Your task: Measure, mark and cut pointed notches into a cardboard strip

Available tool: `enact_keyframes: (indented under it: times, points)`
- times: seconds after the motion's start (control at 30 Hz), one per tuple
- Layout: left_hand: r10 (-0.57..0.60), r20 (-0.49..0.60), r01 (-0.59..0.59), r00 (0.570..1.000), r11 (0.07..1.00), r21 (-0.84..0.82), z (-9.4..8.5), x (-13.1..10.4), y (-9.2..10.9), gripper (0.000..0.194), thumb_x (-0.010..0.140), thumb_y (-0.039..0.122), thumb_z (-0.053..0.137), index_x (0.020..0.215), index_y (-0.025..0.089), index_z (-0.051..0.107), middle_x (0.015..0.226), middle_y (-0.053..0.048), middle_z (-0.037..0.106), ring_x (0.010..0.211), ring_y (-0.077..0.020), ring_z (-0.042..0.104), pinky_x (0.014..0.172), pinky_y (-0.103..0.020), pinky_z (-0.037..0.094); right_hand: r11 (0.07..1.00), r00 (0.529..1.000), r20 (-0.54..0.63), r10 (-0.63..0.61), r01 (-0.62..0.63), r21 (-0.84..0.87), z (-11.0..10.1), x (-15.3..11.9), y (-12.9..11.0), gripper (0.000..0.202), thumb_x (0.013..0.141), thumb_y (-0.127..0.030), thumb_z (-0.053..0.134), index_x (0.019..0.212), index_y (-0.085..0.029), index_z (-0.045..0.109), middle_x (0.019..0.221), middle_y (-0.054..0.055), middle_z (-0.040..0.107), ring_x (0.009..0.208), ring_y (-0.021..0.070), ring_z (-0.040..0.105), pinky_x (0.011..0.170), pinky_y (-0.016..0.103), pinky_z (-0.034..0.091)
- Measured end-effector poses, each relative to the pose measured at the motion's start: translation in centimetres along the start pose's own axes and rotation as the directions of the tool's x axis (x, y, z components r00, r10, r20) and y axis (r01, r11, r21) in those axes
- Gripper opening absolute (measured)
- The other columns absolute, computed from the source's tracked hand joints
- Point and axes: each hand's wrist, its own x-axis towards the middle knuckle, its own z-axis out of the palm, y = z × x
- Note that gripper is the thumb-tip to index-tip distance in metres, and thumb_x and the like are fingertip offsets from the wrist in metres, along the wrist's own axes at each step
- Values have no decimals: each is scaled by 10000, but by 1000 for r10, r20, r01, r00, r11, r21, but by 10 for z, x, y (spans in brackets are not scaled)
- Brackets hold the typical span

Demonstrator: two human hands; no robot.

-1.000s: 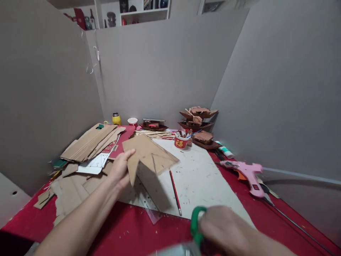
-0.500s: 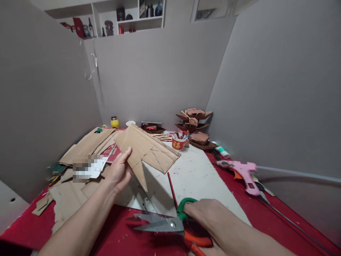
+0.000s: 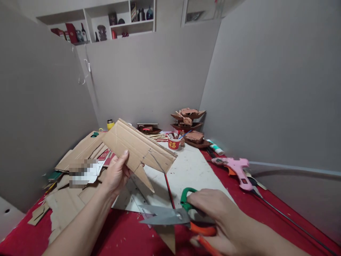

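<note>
My left hand (image 3: 117, 174) grips a piece of cardboard (image 3: 133, 142), thumb on top, holding it raised above the table. Pencil lines cross its right part, and a pointed tongue juts down from its lower edge, beside a notch. Lower and to the right, my right hand (image 3: 221, 213) is closed around the handles of a pair of scissors (image 3: 169, 217), one loop green, the other orange. The blades point left, slightly parted, apart from the held cardboard. Just beneath them shows a pointed cardboard scrap (image 3: 168, 239); whether it touches the table I cannot tell.
Flat cardboard sheets (image 3: 64, 202) are heaped at left. A pink glue gun (image 3: 239, 170) lies at right, its cord running forward. Brown model boats (image 3: 189, 124) and a red cup (image 3: 174, 142) stand at the back. A red stick (image 3: 169, 190) lies on the white board (image 3: 191, 170).
The cardboard in my left hand has tilted slightly. The scissors have shifted a little right, and a pointed scrap now shows beneath the blades. The whole view has turned slightly.
</note>
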Motion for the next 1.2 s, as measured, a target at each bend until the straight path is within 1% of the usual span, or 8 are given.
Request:
enact_keyframes:
  times: [0.13,0.3,0.43,0.53,0.63,0.87,1.0,1.2]
  points:
    - [44,-14,-44,999,999,10,-3,5,-2,234,770,191,778,964,160,652,861,-28,780,822,-205,753,749,-294,623,994,997,60,43,-37,-100,-3,3,2,285,778,-463,683,760,-211,552,681,29,601,587,193,531,567,295,333]
    - [43,-45,-41,998,999,35,-9,14,-4,170,785,170,753,934,165,671,888,-22,780,867,-184,742,763,-252,603,978,992,-37,118,-110,178,-1,-2,6,327,755,-481,720,747,-210,539,621,-19,535,531,137,447,526,268,334]
    - [-32,-6,33,999,996,77,-7,12,-8,205,745,151,771,932,171,691,901,-35,779,880,-207,738,737,-253,599,722,888,-83,452,-310,618,5,-2,6,272,772,-419,707,768,-218,524,668,-17,522,582,150,499,530,268,421]
    - [-133,54,125,990,984,128,0,1,-11,249,680,173,823,899,152,706,857,-71,775,860,-251,737,712,-290,601,520,784,-101,612,-303,799,9,4,10,314,800,-486,690,868,-226,529,774,2,554,590,154,545,553,299,498]
    - [-205,119,181,971,966,186,7,-12,-15,306,609,259,890,827,132,716,791,-97,764,815,-279,732,693,-324,594,340,735,-55,676,-245,908,10,11,14,374,748,-517,749,880,-234,543,799,4,565,579,143,532,511,278,481]
    - [-232,137,187,963,941,282,10,-23,-22,343,559,345,936,681,149,681,585,-8,664,568,-149,622,575,-242,525,287,765,-36,643,-198,937,12,13,17,377,718,-505,769,869,-218,577,766,-13,542,652,158,523,587,279,468]
    - [-213,123,169,969,941,294,8,-20,-24,425,561,367,936,516,159,567,549,6,623,538,-113,579,550,-206,502,274,809,-19,588,-177,945,15,11,14,365,827,-569,649,851,-216,561,740,-19,516,603,146,517,560,278,479]
    - [-216,100,180,971,942,284,11,-22,-25,381,599,363,918,839,160,703,783,-37,742,637,-164,665,573,-234,543,333,839,-37,542,-174,927,17,11,10,342,772,-462,748,907,-223,544,748,-28,518,613,143,520,549,259,475]
